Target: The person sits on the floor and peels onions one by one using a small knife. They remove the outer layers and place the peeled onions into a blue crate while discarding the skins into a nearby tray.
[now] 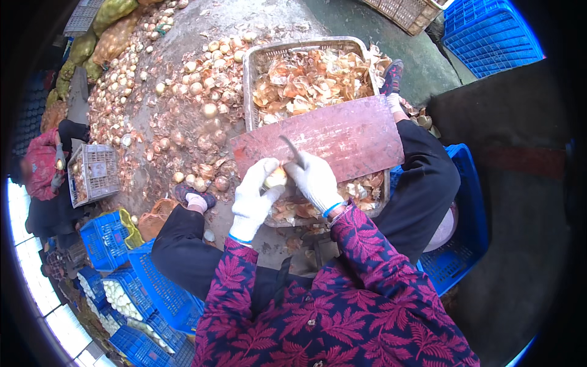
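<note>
My left hand (253,197), in a white knit glove, is closed around an onion (276,179) whose pale peeled side faces up. In my gloved right hand (317,180) is a small knife (290,146); its curved dark blade points up and away from me. Both hands are close together, the right thumb beside the onion. They are above the near edge of a reddish board (321,137), which lies across a plastic crate (249,91). Onion skins (316,78) fill the crate beyond the board, and more show on its near side.
Loose onions (202,87) and skins cover the floor to the left. Blue crates (160,284) stand at my left, some holding pale produce. Another blue crate (472,192) is by my right leg. At far left a person (43,165) sits beside a white crate (94,174).
</note>
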`<state>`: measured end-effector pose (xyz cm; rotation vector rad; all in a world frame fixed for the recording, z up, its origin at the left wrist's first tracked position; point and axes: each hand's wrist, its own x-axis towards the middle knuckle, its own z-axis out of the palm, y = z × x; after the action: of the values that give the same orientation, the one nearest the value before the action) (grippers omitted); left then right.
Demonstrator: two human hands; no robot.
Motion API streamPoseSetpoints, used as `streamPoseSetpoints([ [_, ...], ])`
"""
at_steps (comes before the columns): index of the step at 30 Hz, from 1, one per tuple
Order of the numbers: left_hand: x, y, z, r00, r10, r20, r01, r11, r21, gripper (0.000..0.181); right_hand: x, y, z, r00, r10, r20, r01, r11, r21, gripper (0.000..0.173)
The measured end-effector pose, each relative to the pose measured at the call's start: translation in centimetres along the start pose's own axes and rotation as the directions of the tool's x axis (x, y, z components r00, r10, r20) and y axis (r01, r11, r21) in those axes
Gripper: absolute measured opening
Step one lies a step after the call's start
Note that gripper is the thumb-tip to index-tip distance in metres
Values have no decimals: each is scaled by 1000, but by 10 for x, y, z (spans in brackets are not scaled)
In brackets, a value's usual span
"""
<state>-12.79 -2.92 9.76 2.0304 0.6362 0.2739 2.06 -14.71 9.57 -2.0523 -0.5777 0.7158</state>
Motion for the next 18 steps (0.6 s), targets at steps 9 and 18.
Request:
streamPoseSetpoints([
  [9, 0, -11, 3, 955, -270, -121, 238, 944, -231, 58, -26, 25, -31, 973, -14, -229, 0, 998, -60, 34],
  [18, -10, -9, 13, 922, -319, -220, 240, 915, -323, 57, -66, 5, -7, 977, -196, 86, 213, 907, -362, 16],
])
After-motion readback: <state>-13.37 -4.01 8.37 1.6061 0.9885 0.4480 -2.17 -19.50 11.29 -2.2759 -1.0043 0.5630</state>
